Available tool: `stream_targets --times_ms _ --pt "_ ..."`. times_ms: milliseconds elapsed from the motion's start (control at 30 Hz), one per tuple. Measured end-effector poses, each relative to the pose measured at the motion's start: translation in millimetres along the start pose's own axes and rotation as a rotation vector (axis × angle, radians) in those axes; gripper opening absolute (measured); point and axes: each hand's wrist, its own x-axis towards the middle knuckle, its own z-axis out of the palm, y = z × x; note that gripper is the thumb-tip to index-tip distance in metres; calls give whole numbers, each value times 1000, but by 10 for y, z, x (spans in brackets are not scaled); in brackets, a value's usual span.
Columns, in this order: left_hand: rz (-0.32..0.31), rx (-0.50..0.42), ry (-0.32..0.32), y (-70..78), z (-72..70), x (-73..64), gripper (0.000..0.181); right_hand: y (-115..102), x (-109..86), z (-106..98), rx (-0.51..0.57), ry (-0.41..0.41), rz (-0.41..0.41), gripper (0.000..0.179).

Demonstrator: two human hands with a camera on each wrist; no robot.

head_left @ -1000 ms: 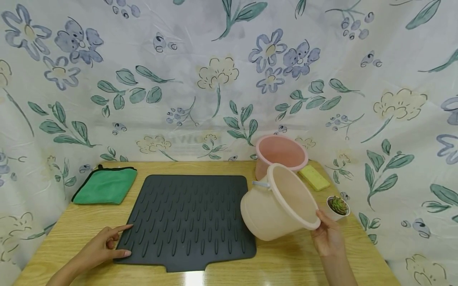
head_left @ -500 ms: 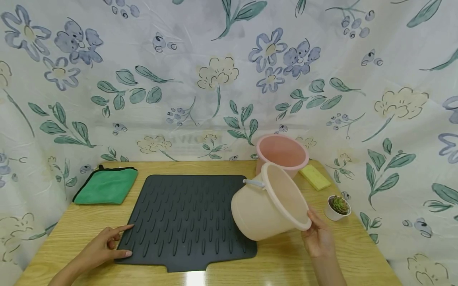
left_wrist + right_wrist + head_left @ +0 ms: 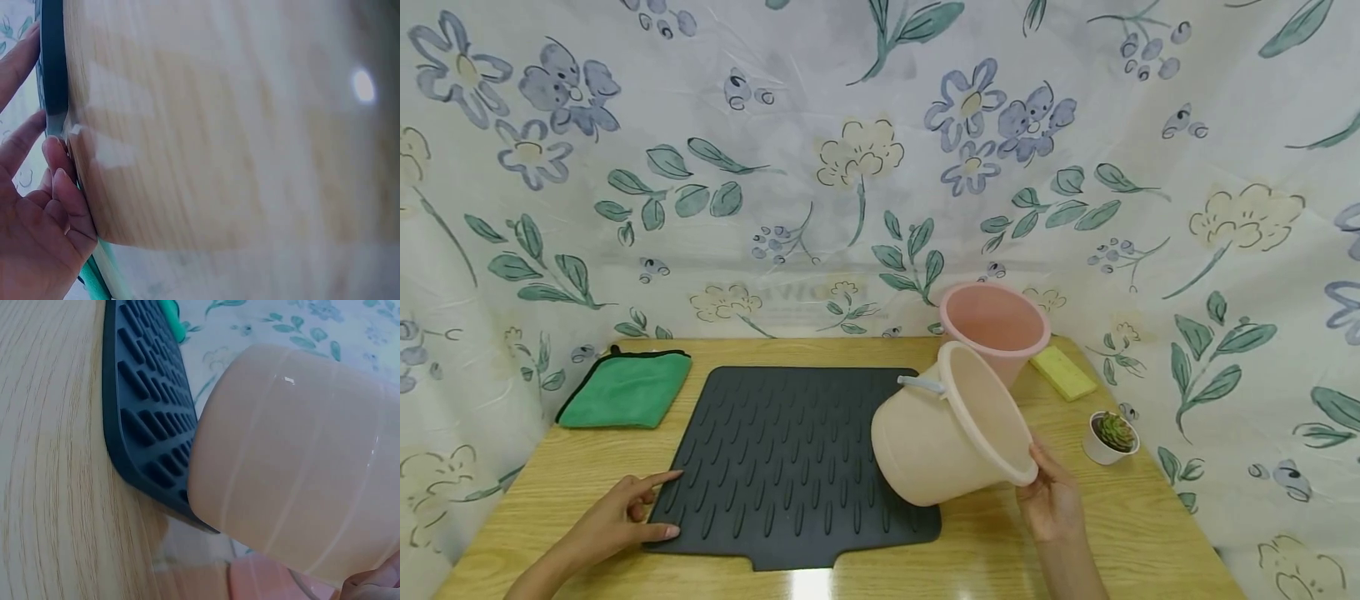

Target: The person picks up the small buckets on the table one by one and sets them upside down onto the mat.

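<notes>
A cream plastic bucket (image 3: pixel 917 450), with a pale handle at its side, is tilted over the right part of the dark grey ridged drying mat (image 3: pixel 775 458). My right hand (image 3: pixel 1052 500) grips the bucket's rim between thumb and fingers; its mouth faces right. Whether the bucket's base touches the mat I cannot tell. At the mat's front left corner, my left hand (image 3: pixel 613 521) rests with thumb and index finger on the edge, the other fingers bent beside it. In the right wrist view, the bucket (image 3: pixel 294 462) hides much of the mat (image 3: pixel 150 394).
A pink bucket (image 3: pixel 970 312) stands at the back right, close behind the cream one. Beside it lie a yellow sponge (image 3: pixel 1063 373) and a small potted succulent (image 3: pixel 1111 435). The folded green cloth (image 3: pixel 625 392) is at the back left of the wooden table (image 3: pixel 985 558).
My right hand has moved left, carrying the tilted cream bucket further over the mat. The left hand stays at the mat's edge.
</notes>
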Motion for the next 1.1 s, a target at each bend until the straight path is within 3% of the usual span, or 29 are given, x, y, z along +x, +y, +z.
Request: stream_targets --times_ms 233,367,533,1100 --pt "13 0 5 -5 12 16 74 121 13 19 -16 22 -1 42" --pt "3 -2 0 -7 14 28 75 195 18 30 20 53 11 40" --pt "7 0 -10 -14 8 24 75 280 23 30 75 33 35 42" --pt "-8 -21 -14 -11 -6 6 77 473 48 102 89 104 70 38"
